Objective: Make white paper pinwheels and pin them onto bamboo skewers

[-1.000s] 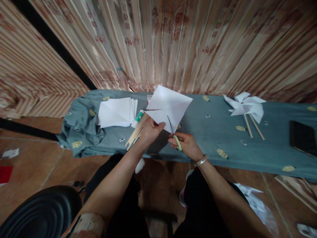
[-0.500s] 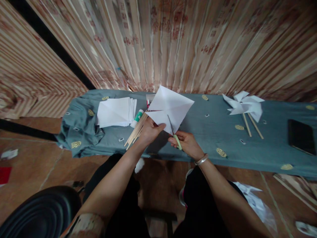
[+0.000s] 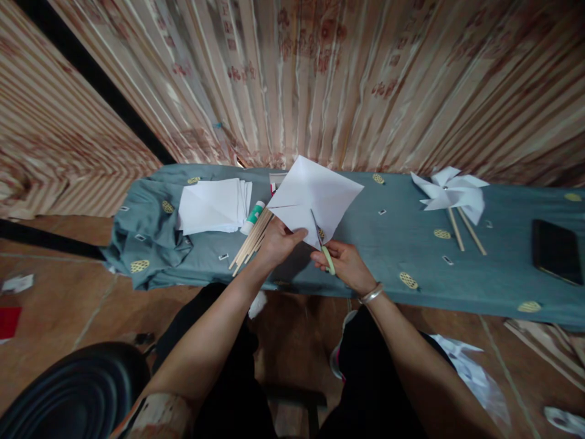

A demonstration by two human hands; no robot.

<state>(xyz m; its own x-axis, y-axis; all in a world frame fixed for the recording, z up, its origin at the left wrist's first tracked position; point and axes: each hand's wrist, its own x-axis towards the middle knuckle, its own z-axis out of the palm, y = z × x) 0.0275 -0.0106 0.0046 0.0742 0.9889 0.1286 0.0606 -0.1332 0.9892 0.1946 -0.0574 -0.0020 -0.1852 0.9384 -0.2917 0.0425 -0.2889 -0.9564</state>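
My left hand [image 3: 281,241] pinches the lower left part of a square sheet of white paper [image 3: 317,186], held above the table with one corner pointing away from me. A slit runs inward from the sheet's left corner. My right hand [image 3: 342,262] grips scissors [image 3: 328,259] with pale green handles. Their dark blade lies over the paper near its bottom corner, where the sheet is partly cut. Just left of my left hand lie a bundle of wooden sticks [image 3: 249,245] and a green and white glue stick [image 3: 253,216].
A stack of white paper sheets [image 3: 212,206] lies left on the blue-green tablecloth [image 3: 375,244]. To the right are white paper pinwheels [image 3: 450,192] on sticks and a black phone [image 3: 555,251]. A small box [image 3: 276,181] shows partly behind the paper. A black stool [image 3: 77,396] stands lower left.
The paper has tilted and shifted slightly right, and the slit at its left corner looks narrower. A gap now shows beside the scissor blade near the bottom corner. Both hands stay nearly in place.
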